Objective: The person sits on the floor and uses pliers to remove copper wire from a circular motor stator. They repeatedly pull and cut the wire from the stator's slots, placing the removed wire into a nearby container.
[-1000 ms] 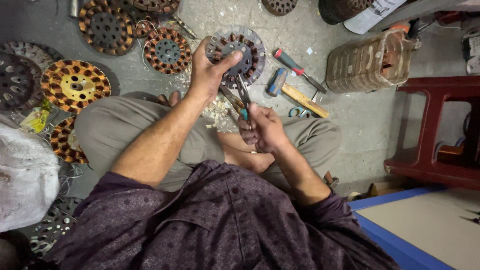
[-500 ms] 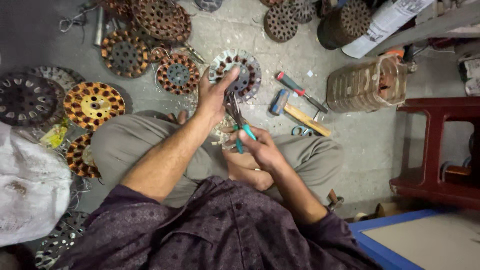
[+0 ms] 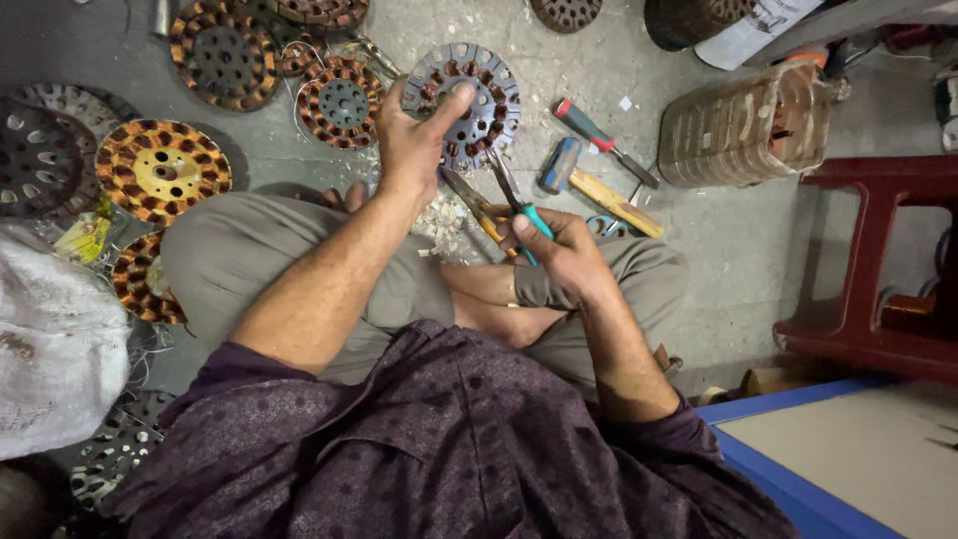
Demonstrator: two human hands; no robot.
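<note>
Gripping a grey stator disc (image 3: 464,98) at twelve o'clock, the left hand (image 3: 411,145) has shifted nearer; the right hand (image 3: 559,250) clenches pliers (image 3: 509,205). A white sack (image 3: 50,349) lies at nine o'clock.

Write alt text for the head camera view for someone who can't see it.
Seen from above, a person sitting cross-legged on a concrete floor grips a round grey motor stator with the left hand and holds pliers in the right hand. Copper-wound stators lie nearby.

Lots cut off or covered here

The left hand (image 3: 414,140) covers part of the round grey slotted metal stator disc (image 3: 469,95) — the plier tips by it are too small to read, and the dark wound discs (image 3: 564,12) up top run off the edge.
</note>
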